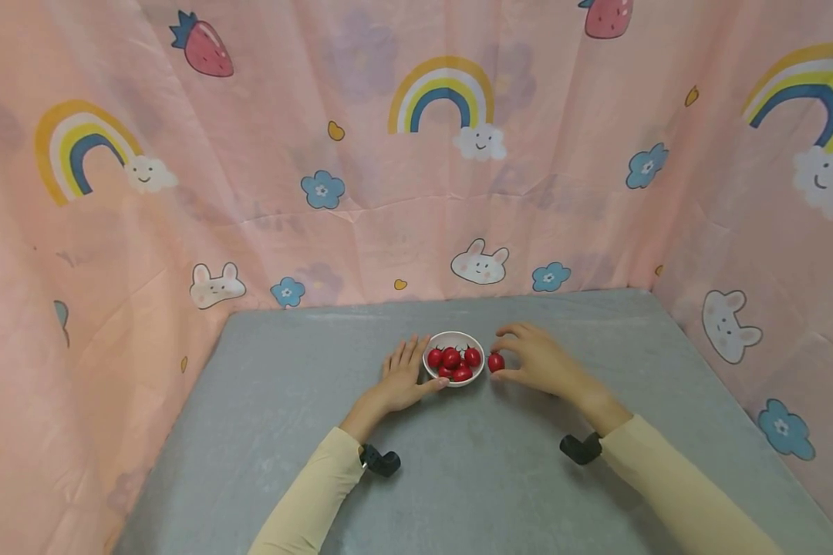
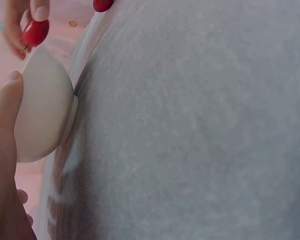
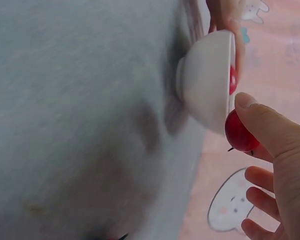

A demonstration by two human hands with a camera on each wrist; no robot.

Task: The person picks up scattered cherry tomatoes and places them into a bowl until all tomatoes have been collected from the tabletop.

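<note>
A small white bowl stands on the table with several red cherry tomatoes inside. At its left side, my left hand rests against the bowl with straight, spread fingers, its thumb along the near rim. Just right of the bowl, my right hand pinches one cherry tomato between thumb and forefinger, beside the rim. A dark stem pokes out of that tomato. Another cherry tomato shows at the top edge of the left wrist view, lying on the table; the head view does not show it apart.
The grey table reaches back to a pink curtain printed with rainbows, rabbits and flowers, which also hangs at both sides. Black wrist devices sit at both sleeve cuffs.
</note>
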